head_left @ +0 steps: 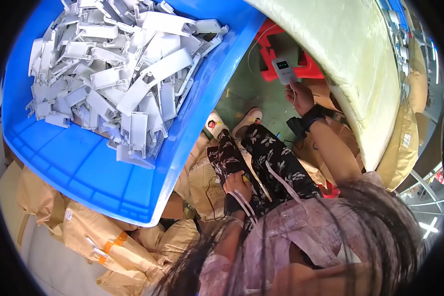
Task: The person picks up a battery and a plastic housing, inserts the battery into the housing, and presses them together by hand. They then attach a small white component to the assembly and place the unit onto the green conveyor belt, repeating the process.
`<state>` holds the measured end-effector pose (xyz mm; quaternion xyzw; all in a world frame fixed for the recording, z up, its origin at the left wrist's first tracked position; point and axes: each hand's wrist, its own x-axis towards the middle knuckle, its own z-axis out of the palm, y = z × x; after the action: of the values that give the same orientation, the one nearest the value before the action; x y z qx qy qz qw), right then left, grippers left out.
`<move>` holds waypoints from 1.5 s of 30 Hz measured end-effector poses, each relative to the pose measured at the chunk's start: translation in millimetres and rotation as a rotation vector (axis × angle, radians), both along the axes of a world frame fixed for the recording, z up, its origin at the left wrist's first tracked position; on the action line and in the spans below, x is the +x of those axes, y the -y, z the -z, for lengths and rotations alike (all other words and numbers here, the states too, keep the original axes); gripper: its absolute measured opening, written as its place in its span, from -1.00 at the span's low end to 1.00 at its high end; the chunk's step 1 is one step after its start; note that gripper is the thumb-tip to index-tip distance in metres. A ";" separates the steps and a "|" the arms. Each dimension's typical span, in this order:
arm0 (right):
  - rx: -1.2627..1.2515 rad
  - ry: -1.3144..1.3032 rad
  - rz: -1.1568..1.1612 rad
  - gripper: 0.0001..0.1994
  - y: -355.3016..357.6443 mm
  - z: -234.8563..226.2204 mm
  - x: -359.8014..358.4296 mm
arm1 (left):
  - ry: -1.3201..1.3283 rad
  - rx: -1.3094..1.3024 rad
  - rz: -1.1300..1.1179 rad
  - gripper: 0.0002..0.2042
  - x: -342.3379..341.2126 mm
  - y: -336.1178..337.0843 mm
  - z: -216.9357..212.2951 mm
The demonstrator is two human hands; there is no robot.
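Note:
My right hand (pixel 302 97) is closed around the lower end of a small white device (pixel 283 70) with a dark little screen. A thin white cable runs from it past my fingers. On that wrist is a dark band (pixel 311 118). My left hand (pixel 237 182) rests on my dark leaf-patterned trousers (pixel 269 153), its fingers curled; a speck of yellow shows by them, too small to name. To my left, a big blue tub (pixel 84 170) holds a heap of pale grey plastic parts (pixel 106 74).
Brown paper sacks (pixel 103 241), one with orange tape, crowd the floor below the tub. A surface with a pale greenish cover (pixel 350 44) stands at the right. A red plastic stool (pixel 308 69) lies beyond the device. My light clogs (pixel 214 123) are on the green floor (pixel 237 91).

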<state>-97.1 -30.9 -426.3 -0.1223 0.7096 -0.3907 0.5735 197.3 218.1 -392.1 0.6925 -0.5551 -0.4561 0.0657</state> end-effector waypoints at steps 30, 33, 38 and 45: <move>-0.617 -0.392 -1.164 -0.73 103.0 -3.6 187.9 | 0.046 -0.049 -0.116 -0.81 -2.2 -7.1 18.6; -0.832 -0.835 -1.047 -0.78 109.6 -14.7 199.6 | 0.057 -0.007 -0.105 -0.81 -3.2 -4.9 17.5; -0.888 -0.959 -0.945 -0.70 80.9 -28.0 180.2 | 0.013 0.061 -0.033 -0.72 1.6 -0.3 14.5; 0.048 -0.621 0.131 -0.53 -7.9 103.4 -10.8 | -0.019 0.084 -0.028 -0.71 4.4 0.8 17.9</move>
<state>-107.9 -22.9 -529.7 -0.1762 0.8662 -0.3540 0.3055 201.7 217.4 -410.0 0.6980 -0.5252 -0.4844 0.0483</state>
